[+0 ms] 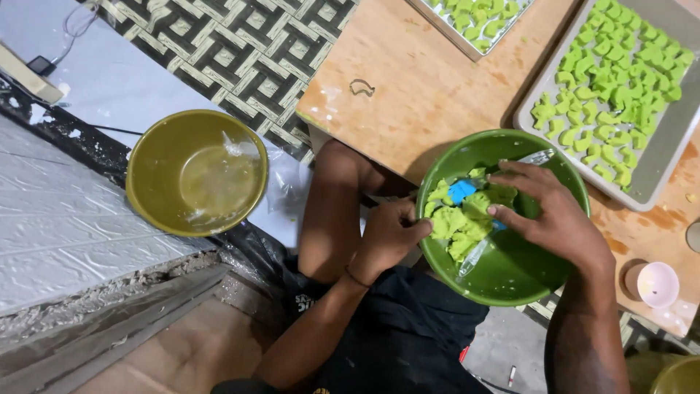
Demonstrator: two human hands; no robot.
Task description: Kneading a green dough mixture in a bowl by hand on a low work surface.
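A green bowl (529,273) rests on my lap against the low wooden table (426,80). Inside it lie lumps of light green dough (459,219), a small blue piece (461,191) and clear plastic wrap. My left hand (386,237) grips the bowl's near rim, thumb touching the dough. My right hand (547,211) lies over the dough with fingers spread, pressing on it. A metal tray (667,149) on the table holds several green crescent-shaped dough pieces (609,87).
A second tray (474,22) of green pieces sits at the table's far edge. A small metal cutter (362,87) lies on the table. An olive-yellow bowl (197,171) with plastic stands on the floor at left. A little pink cup (658,283) is at right.
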